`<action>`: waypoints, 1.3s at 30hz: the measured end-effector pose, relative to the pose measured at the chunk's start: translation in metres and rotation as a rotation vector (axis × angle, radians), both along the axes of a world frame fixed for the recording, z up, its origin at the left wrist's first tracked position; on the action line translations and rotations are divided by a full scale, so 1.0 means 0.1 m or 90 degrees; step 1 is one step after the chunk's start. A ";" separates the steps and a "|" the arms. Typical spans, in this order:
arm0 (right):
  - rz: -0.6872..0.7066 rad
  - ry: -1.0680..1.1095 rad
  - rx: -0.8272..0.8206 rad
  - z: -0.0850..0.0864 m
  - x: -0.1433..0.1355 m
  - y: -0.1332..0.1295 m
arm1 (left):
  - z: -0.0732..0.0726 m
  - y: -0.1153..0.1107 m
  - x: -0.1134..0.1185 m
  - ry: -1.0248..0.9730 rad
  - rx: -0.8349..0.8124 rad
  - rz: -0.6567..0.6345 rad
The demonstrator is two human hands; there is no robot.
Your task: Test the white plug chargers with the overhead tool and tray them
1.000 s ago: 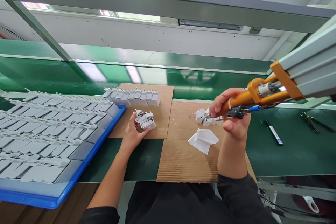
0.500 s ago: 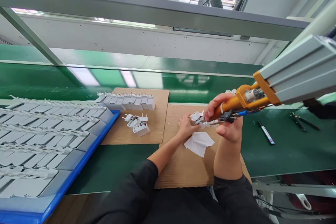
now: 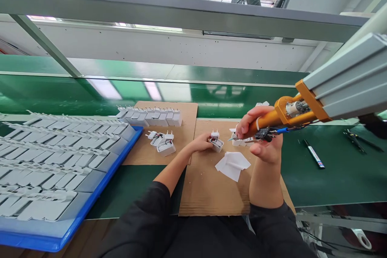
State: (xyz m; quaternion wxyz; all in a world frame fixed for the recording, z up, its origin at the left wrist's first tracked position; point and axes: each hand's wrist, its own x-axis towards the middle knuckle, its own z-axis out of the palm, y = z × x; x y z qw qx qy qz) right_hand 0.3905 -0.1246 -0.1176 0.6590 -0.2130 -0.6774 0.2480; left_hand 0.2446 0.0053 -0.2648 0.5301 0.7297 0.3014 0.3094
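My left hand (image 3: pixel 203 142) grips an open white power adapter case (image 3: pixel 217 145) at the left part of the front cardboard. Two metal pins stand up from its lid, and wires show inside. My right hand (image 3: pixel 269 145) is wrapped around an orange tool (image 3: pixel 264 122) joined to a thick grey housing (image 3: pixel 356 76). A small black part with a blue wire sits under its handle. Its thin tip points left, apart from the case in my left hand. More white adapter cases (image 3: pixel 240 141) stand behind the tip, partly hidden by my right hand.
White paper sheets (image 3: pixel 232 165) lie on the front cardboard (image 3: pixel 211 197). Several open adapters (image 3: pixel 165 145) and a row of cases (image 3: pixel 157 117) stand to the left. A blue-rimmed tray (image 3: pixel 99 187) holds many more. A marker (image 3: pixel 314 154) and pliers (image 3: pixel 356 141) lie right.
My left hand has moved left, away from the tool tip, with the adapter case in it. My right hand keeps its hold on the orange tool. The view has shifted slightly.
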 end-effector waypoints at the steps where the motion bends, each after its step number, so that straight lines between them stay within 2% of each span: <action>1: 0.003 0.002 0.001 0.00 0.00 0.00 | 0.03 0.04 -0.09 0.020 -0.006 -0.041; 3: 0.003 0.002 0.001 0.00 -0.01 0.00 | 0.09 0.04 -0.25 0.062 0.024 -0.092; 6: -0.002 -0.002 0.004 0.00 0.00 0.00 | 0.12 -0.12 -0.42 0.099 0.208 -0.064; 9: -0.011 -0.001 0.003 0.00 0.01 0.01 | 0.09 -0.37 -0.54 0.142 0.434 0.018; 12: -0.029 -0.004 0.005 0.01 0.00 0.03 | 0.03 -0.55 -0.60 0.211 0.619 0.172; 14: -0.033 -0.006 0.012 0.02 -0.01 0.03 | 0.00 -0.60 -0.59 0.244 0.704 0.250; 17: -0.029 0.001 0.015 0.04 -0.03 0.03 | 0.00 -0.59 -0.55 0.298 0.750 0.282; 22: -0.028 0.009 0.008 0.04 -0.05 0.01 | -0.06 -0.55 -0.50 0.364 0.680 0.280; 28: -0.027 0.006 0.017 0.03 -0.06 0.01 | -0.16 -0.66 -0.36 0.291 0.408 0.169; 31: -0.041 0.004 0.010 0.02 -0.07 0.02 | -0.13 -0.71 -0.17 0.306 0.282 0.162; 35: -0.043 0.002 0.021 0.02 -0.08 0.03 | -0.05 -0.68 0.08 0.314 0.179 0.213; 39: -0.041 0.008 0.018 0.02 -0.09 0.04 | 0.05 -0.62 0.10 0.207 0.116 0.166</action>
